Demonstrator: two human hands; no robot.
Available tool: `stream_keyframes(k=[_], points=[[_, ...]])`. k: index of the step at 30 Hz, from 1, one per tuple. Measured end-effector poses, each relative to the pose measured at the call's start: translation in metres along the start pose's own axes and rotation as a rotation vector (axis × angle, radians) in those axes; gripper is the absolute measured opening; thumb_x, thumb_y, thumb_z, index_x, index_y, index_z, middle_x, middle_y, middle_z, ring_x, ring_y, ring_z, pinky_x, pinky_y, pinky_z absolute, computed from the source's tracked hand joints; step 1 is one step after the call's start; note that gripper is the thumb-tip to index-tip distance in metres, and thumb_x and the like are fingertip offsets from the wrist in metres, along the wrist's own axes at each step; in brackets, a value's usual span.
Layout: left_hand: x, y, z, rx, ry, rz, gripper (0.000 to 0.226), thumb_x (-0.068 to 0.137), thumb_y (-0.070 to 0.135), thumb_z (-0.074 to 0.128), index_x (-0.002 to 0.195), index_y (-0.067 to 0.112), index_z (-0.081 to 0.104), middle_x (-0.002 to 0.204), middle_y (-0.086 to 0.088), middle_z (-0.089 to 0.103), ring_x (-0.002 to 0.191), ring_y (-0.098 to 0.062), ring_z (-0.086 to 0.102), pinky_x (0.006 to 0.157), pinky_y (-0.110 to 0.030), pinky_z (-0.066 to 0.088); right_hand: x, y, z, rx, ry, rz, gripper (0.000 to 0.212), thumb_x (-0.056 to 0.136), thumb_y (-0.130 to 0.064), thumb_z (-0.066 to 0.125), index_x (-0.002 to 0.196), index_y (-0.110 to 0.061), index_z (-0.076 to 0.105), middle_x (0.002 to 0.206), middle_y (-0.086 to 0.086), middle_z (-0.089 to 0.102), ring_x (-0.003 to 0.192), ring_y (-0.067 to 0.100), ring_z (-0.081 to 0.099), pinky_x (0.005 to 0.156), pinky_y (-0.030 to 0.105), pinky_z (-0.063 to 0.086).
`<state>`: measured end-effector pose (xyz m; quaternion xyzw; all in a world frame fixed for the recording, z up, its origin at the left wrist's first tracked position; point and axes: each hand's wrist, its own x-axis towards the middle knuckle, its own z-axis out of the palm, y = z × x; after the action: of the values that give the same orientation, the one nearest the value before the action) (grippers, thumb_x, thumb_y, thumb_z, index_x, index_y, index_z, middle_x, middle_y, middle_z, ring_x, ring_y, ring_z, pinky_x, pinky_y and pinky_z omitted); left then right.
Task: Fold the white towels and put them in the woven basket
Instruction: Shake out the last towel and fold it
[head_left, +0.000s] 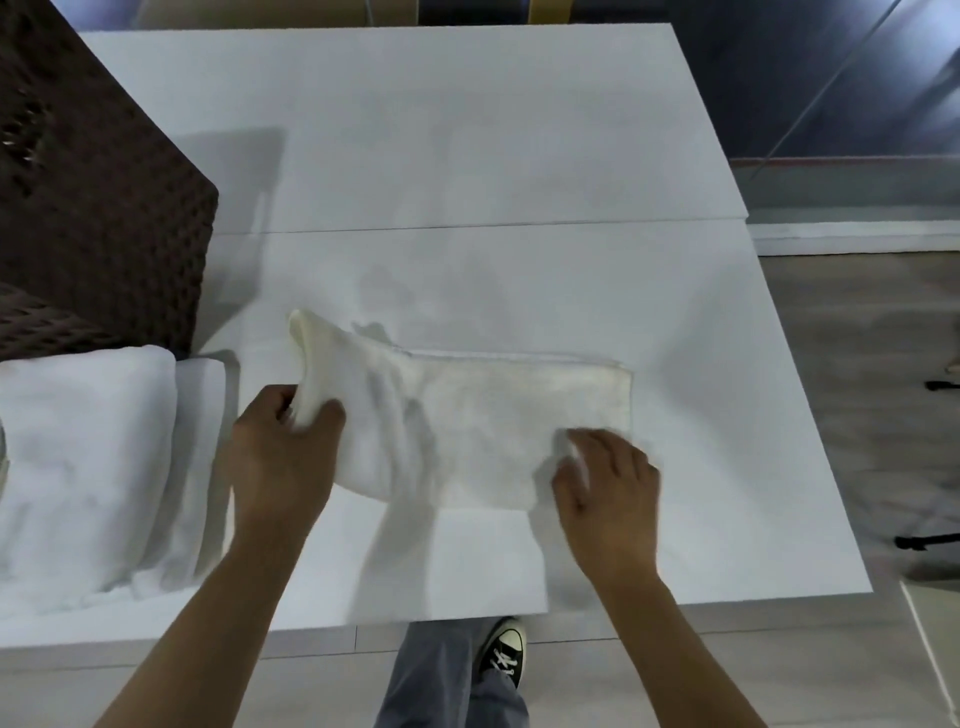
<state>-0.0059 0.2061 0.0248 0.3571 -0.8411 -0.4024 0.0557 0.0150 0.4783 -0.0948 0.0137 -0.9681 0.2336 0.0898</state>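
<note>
White table (519, 156) bears towel (493, 415), towels (78, 467), basket (104, 208).

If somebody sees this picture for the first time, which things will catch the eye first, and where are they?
First the two hands at the centre: the left hand grips and lifts the left end of a white towel, while the right hand presses its right end flat on the white table. Next, the dark woven basket stands at the far left, with a pile of white towels in front of it.
</note>
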Motion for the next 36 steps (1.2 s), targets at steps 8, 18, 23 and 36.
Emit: stream_keyframes(k=[8,18,23,36], points=[[-0.072,0.018,0.083,-0.015,-0.183,0.423,0.016,0.082,0.019,0.072,0.096,0.024,0.066,0.092,0.010,0.057,0.078,-0.007,0.059,0.069,-0.010,0.043,-0.014,0.028,-0.011,0.258,-0.148,0.168,0.040,0.094,-0.017,0.068,0.133,-0.020,0.065,0.131,-0.009,0.060,0.123,0.011,0.049,0.106,0.015,0.035],[-0.116,0.022,0.163,0.014,-0.410,0.569,0.028,0.087,0.026,0.071,0.113,0.020,0.064,0.100,0.010,0.052,0.087,-0.012,0.059,0.073,-0.029,0.054,-0.009,0.036,-0.032,0.724,-0.201,0.485,0.034,0.105,-0.010,0.046,0.119,-0.030,0.069,0.117,-0.016,0.071,0.113,0.000,0.063,0.094,0.014,0.047],[-0.114,0.011,0.168,0.058,-0.623,0.591,0.038,0.089,0.046,0.065,0.118,0.022,0.061,0.112,0.010,0.053,0.101,-0.010,0.055,0.089,-0.026,0.049,0.004,0.035,-0.038,0.878,-0.130,0.720,0.035,0.108,-0.025,0.041,0.092,-0.010,0.069,0.088,0.006,0.072,0.083,0.016,0.066,0.081,0.037,0.050],[-0.051,-0.029,0.093,-0.088,-0.554,-0.157,0.038,0.087,0.026,0.075,0.121,0.020,0.058,0.111,0.004,0.067,0.101,-0.018,0.065,0.080,-0.024,0.050,0.023,0.000,-0.028,0.537,-0.334,0.966,0.049,0.083,-0.038,0.080,0.114,-0.009,0.056,0.101,0.005,0.065,0.088,0.023,0.061,0.070,0.030,0.043]])
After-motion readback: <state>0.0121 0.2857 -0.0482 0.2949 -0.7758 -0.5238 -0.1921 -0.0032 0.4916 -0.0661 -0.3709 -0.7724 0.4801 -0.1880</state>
